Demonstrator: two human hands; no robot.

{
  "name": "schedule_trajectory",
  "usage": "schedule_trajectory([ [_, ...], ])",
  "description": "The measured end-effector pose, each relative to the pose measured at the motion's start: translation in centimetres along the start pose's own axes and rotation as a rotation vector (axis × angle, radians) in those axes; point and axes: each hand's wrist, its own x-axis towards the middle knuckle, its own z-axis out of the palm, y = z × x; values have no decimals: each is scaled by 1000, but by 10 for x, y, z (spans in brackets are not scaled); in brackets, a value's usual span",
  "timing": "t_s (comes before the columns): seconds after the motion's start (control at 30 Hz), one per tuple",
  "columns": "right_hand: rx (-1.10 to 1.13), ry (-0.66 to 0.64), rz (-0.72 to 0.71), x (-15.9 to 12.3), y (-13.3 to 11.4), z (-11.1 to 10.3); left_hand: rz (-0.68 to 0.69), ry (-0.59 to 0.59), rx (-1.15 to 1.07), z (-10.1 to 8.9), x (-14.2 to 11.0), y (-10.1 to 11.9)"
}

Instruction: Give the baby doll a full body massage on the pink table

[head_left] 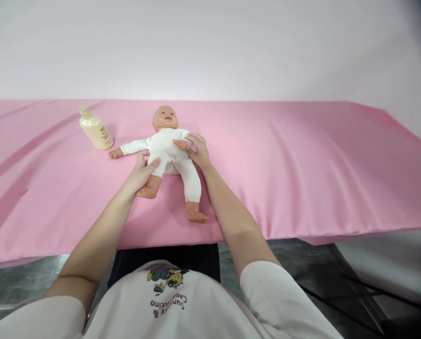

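Observation:
A baby doll (168,141) in a white cloth suit lies on its back on a pink cloth, its head pointing away from me. My left hand (144,170) grips the doll's thigh on the left, thumb on top and the other fingers partly hidden. On the other side, my right hand (199,151) is closed around the doll's bent arm and flank, with some fingertips out of sight. The doll's other arm stretches out to the left, and its legs are spread towards me.
A pale yellow pump bottle (95,129) stands on the cloth left of the doll. The pink cloth (302,165) covers the table and has several folds. A white wall (210,47) rises behind it. The table's front edge is close to my body.

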Motion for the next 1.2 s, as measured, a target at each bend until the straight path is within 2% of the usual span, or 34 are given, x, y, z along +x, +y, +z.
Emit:
schedule_trajectory([
  [0.07,-52,-36,-38,-1,-4,2,-11,19,-22,3,8,2],
  [0.13,-18,-11,-12,-2,-5,3,-12,25,-21,2,6,1],
  [0.2,93,56,91,-3,-1,3,-10,15,12,-2,-5,-4],
  [0.33,320,268,341,-3,14,3,-16,-1,97,-15,-39,-26],
  [0.4,348,355,370,-2,19,3,-24,1,106,-20,-50,-36],
  [0.47,341,380,362,-2,19,2,-27,12,107,-21,-51,-39],
  [0.57,250,268,300,-4,12,2,2,25,110,-15,-36,-24],
  [0.73,-56,-51,16,-4,-2,2,-6,59,76,12,7,21],
  [0.83,-79,-77,5,-3,-5,3,-21,91,72,22,21,29],
  [0.9,-35,-27,50,-3,-3,3,12,61,49,19,21,22],
  [1.0,98,120,181,-4,2,3,47,-30,-8,2,8,-4],
  [1.1,249,282,299,-6,7,3,-20,-86,5,-22,-12,-32],
  [1.2,355,392,407,-6,13,0,-90,-107,117,-38,-32,-50],
])
